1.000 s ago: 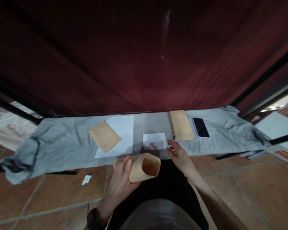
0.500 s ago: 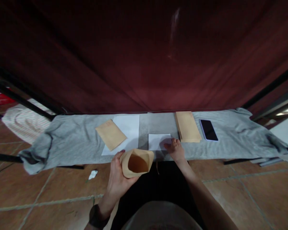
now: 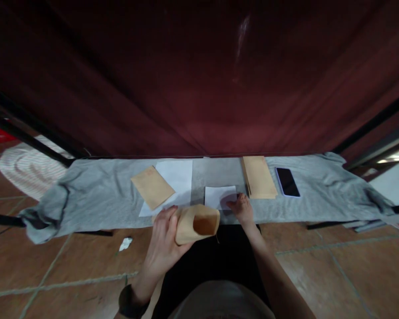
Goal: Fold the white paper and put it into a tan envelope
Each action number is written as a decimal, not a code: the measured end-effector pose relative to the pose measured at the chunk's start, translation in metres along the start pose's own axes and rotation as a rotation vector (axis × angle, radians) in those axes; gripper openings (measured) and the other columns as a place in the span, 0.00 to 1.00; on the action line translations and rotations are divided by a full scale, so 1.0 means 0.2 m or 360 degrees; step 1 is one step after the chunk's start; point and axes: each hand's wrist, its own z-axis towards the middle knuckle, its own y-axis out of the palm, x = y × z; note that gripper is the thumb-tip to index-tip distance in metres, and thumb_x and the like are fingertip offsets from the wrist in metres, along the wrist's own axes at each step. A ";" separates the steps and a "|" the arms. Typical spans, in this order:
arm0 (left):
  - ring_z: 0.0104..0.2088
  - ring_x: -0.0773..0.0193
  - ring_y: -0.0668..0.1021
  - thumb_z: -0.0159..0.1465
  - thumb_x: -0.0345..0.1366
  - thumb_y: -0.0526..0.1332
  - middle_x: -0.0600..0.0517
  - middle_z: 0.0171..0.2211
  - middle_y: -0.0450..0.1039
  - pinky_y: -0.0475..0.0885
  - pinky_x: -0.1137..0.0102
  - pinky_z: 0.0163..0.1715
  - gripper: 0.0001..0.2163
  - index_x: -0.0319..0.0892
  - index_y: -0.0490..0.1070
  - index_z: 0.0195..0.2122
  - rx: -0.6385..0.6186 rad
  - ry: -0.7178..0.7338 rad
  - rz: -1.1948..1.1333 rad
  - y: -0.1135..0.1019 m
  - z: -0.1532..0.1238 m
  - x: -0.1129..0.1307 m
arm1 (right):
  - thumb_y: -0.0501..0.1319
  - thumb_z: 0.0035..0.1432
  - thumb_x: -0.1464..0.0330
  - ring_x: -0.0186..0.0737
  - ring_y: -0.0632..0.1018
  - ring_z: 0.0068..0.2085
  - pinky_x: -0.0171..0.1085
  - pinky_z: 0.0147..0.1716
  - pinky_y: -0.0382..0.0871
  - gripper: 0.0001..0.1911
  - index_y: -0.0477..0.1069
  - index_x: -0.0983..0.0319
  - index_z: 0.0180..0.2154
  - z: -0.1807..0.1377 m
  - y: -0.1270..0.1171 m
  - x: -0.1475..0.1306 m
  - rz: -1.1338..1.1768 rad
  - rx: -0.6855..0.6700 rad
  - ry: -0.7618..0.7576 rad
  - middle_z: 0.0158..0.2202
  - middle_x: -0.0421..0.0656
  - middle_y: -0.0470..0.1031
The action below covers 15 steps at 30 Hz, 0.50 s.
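My left hand [image 3: 164,239] is closed around a brown kraft-paper envelope [image 3: 189,226]. The envelope bulges, and its gaping mouth faces right and up. On the grey cloth, a small white folded paper [image 3: 219,197] lies in front of me. My right hand [image 3: 243,208] is at that paper's right edge, thumb on it and fingers curled; its grip is partly hidden. Another brown envelope [image 3: 153,188] lies flat and askew to the left, overlapping a larger white sheet [image 3: 179,177]. A stack of brown envelopes [image 3: 260,177] sits just beyond my right hand.
A phone with a purple edge [image 3: 287,182] lies right of the stack. Grey cloth [image 3: 96,190] covers the narrow bench, which backs onto a dark red curtain [image 3: 199,88]. Dark metal bars [image 3: 375,126] slant at both sides. A white scrap [image 3: 125,243] is on the tiled floor.
The envelope in my left hand has tipped and shifted right, so its mouth turns more to the right. My right hand stays at the edge of the folded paper.
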 end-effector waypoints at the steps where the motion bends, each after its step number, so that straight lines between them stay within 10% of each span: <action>1: 0.59 0.41 0.68 0.59 0.46 0.67 0.36 0.59 0.64 0.65 0.48 0.58 0.43 0.41 0.45 0.69 -0.0072 0.0035 0.0047 0.01 0.00 -0.02 | 0.65 0.55 0.65 0.52 0.76 0.51 0.40 0.47 0.67 0.17 0.67 0.64 0.45 0.00 0.00 0.01 0.0060 -0.0003 0.0008 0.45 0.54 0.75; 8: 0.57 0.43 0.70 0.55 0.41 0.68 0.41 0.57 0.66 0.62 0.48 0.59 0.48 0.45 0.40 0.72 -0.0413 -0.0059 0.0230 0.10 -0.01 -0.16 | 0.64 0.51 0.70 0.48 0.77 0.46 0.39 0.44 0.70 0.07 0.66 0.58 0.30 0.04 0.01 0.07 0.0693 0.0025 0.0057 0.37 0.46 0.76; 15: 0.59 0.45 0.68 0.53 0.36 0.69 0.44 0.58 0.64 0.58 0.49 0.62 0.51 0.49 0.37 0.72 -0.0515 -0.0125 0.0192 0.13 0.05 -0.19 | 0.61 0.51 0.62 0.42 0.77 0.31 0.36 0.23 0.73 0.09 0.67 0.57 0.35 0.02 0.01 0.14 0.1241 -0.0068 0.0111 0.33 0.41 0.75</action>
